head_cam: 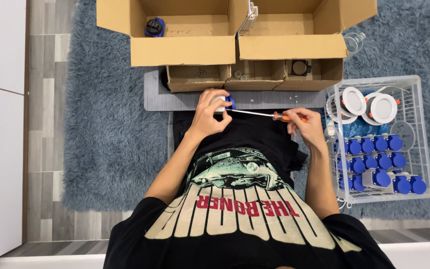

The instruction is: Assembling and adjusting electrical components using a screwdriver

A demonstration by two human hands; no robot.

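I sit on a shaggy blue rug (110,149) over grey plank flooring (46,124). My left hand (209,115) clenches a white-and-blue socket (223,103); my right hand (305,127) grasps an orange-handled screwdriver (267,115), its tip at the socket, near a grey mat (185,101).

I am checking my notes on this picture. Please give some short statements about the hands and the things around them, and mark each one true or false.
1. The right hand holds a screwdriver. True.
2. The left hand is empty. False: its fingers grip a small white and blue part.
3. The basket stands at the person's left. False: it stands at the right.
4. The basket holds blue parts. True.
5. Both big boxes are empty. False: the left box holds a blue and black part.
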